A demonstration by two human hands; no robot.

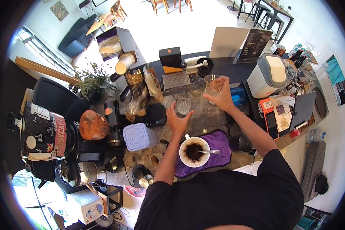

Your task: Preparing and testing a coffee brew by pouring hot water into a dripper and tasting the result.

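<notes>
My right hand (pixel 223 95) is closed round a clear glass (pixel 212 85) at the back of the counter, thumb on its near side. My left hand (pixel 176 119) curves round a small ribbed glass (pixel 184 104), fingers on one side and thumb on the other. Another clear glass (pixel 196 89) stands between the two. Nearer me, a white cup (pixel 183 155) holds dark coffee grounds and a spoon (pixel 214 151). It rests on a purple cloth (pixel 222 147).
Left of my arm sit a lidded lavender container (pixel 137 136), a black scale (pixel 156 115) and a glass carafe (pixel 136 101). A black kettle (pixel 241 145) is beside my right forearm. Behind it stand an orange card terminal (pixel 266 105) and a white bin (pixel 267 74).
</notes>
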